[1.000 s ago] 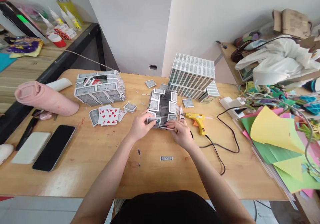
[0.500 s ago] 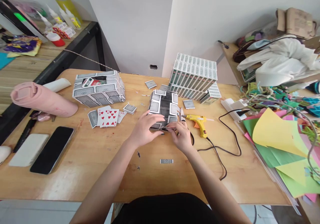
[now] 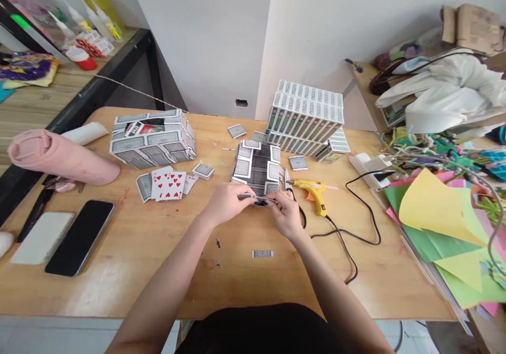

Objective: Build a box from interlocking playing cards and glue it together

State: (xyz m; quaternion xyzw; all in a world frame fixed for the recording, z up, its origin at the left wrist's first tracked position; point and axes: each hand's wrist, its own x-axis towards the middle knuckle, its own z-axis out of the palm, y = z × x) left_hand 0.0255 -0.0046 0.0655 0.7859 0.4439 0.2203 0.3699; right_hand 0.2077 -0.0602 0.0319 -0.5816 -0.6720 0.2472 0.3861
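My left hand (image 3: 228, 202) and my right hand (image 3: 286, 212) pinch the two ends of a playing card (image 3: 261, 198), seen almost edge-on. The card is at the near end of a dark box (image 3: 261, 169) partly covered with grey-backed playing cards. Whether the card touches the box I cannot tell. A yellow hot glue gun (image 3: 314, 191) lies just right of my right hand, and scissors (image 3: 288, 179) lie partly hidden between it and the box. In front of my hands rests a cut card strip (image 3: 263, 254).
Stacked card packs (image 3: 306, 114) stand behind the box. At left are a card-covered box (image 3: 152, 145), face-up cards (image 3: 169, 185), a pink roll (image 3: 67, 159) and a phone (image 3: 81, 238). Coloured paper (image 3: 446, 211) and a power strip (image 3: 367, 169) lie at right. The glue gun's cord (image 3: 348, 254) loops across the table.
My left hand has gone from spread fingers beside the card to pinching its left end. My right hand keeps hold of the other end. The view has shifted slightly.
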